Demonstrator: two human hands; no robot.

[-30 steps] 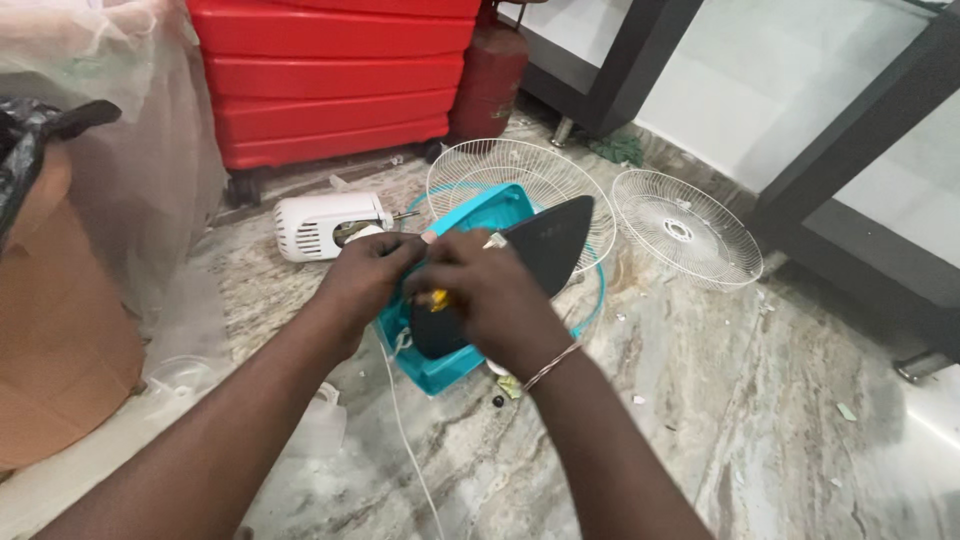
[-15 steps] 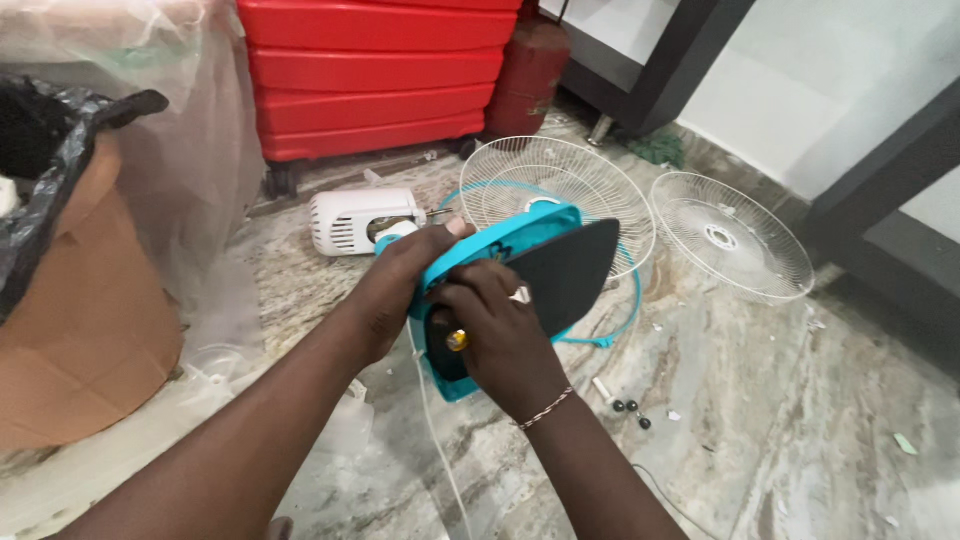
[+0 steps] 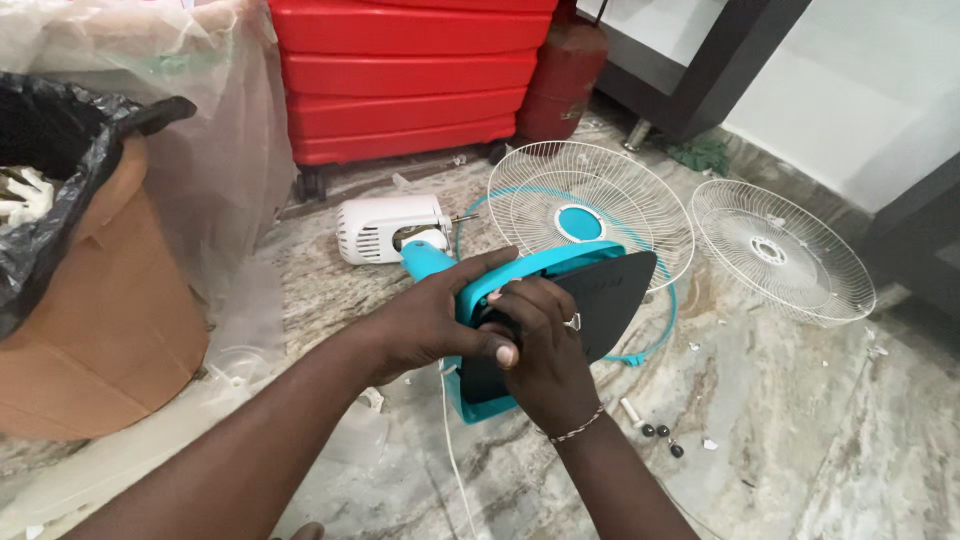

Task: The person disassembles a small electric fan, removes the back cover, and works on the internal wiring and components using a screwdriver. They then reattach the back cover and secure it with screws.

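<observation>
A teal fan base [image 3: 600, 290] with a black underside is held tilted above the marble floor, its underside turned toward me. My left hand [image 3: 430, 325] grips its teal left edge, thumb lying across the black face. My right hand [image 3: 545, 350], wearing a ring and a thin bracelet, curls its fingers against the black underside near the upper left corner. A teal stem [image 3: 425, 258] rises from behind the left hand toward the white motor housing [image 3: 385, 228] on the floor.
Two white wire fan grilles lie on the floor, one with a teal centre [image 3: 590, 210], one further right [image 3: 780, 250]. Small dark screws [image 3: 660, 435] sit near my right wrist. A brown bin with a black bag [image 3: 100, 300], a red suitcase [image 3: 400, 70] and a red cylinder [image 3: 562, 75] stand behind.
The base has been lifted and tipped up, so more of its black underside faces me. A small yellow thing seen between my fingers earlier no longer shows.
</observation>
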